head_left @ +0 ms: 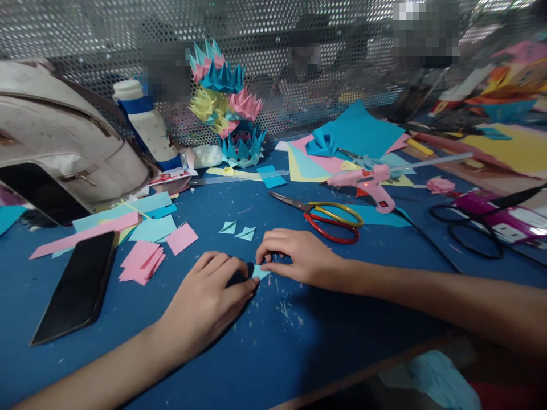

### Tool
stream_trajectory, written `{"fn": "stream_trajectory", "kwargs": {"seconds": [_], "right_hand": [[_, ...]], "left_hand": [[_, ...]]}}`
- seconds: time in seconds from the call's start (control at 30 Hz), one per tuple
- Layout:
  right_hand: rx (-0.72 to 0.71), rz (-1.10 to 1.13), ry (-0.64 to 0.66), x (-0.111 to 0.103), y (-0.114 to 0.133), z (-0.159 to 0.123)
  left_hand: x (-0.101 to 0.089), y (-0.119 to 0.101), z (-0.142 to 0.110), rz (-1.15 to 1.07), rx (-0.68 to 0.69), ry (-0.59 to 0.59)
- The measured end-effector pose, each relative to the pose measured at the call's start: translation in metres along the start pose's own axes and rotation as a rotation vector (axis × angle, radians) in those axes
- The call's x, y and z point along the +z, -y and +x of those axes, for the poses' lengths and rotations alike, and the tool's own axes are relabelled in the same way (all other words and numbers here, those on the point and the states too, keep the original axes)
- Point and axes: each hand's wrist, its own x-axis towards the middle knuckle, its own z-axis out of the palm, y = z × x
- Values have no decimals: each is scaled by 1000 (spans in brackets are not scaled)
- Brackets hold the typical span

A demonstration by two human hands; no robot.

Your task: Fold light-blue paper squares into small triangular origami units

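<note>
A small light blue piece of paper lies on the blue table between my hands. My left hand is closed, with thumb and fingertips on its left edge. My right hand pinches at its upper right side, thumb and forefinger close together. Just beyond my fingers sit two small folded light blue paper pieces. Pink paper squares are stacked loosely to the left of my left hand. Scissors with one red and one yellow handle rest behind my right hand.
A pink glue gun with its cord lies at right, near a purple power strip. A black phone lies at left. Behind stand a white bottle, a backpack and a folded-paper flower tower, before a perforated metal panel.
</note>
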Motion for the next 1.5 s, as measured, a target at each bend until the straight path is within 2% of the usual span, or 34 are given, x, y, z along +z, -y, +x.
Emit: {"fn": "stream_trajectory", "kwargs": {"seconds": [0.27, 0.6, 0.77, 1.03, 1.2, 1.3, 1.5], "right_hand": [[-56, 18, 54, -5, -2, 9], [-91, 28, 18, 0, -12, 8], [-92, 25, 25, 0, -13, 7], [-106, 53, 45, 1, -11, 9], [-101, -10, 49, 1, -12, 8], [-173, -25, 20, -1, -14, 7], [-428, -150, -7, -10, -17, 4]], "left_hand": [[-1, 2, -4, -21, 2, 31], [-2, 15, -3, -110, 121, 103], [1, 14, -6, -109, 73, 91], [-5, 16, -3, -226, -14, 161], [-5, 15, -3, -224, 0, 153], [-4, 15, -4, -201, 36, 149], [-4, 12, -5, -203, 71, 152]]}}
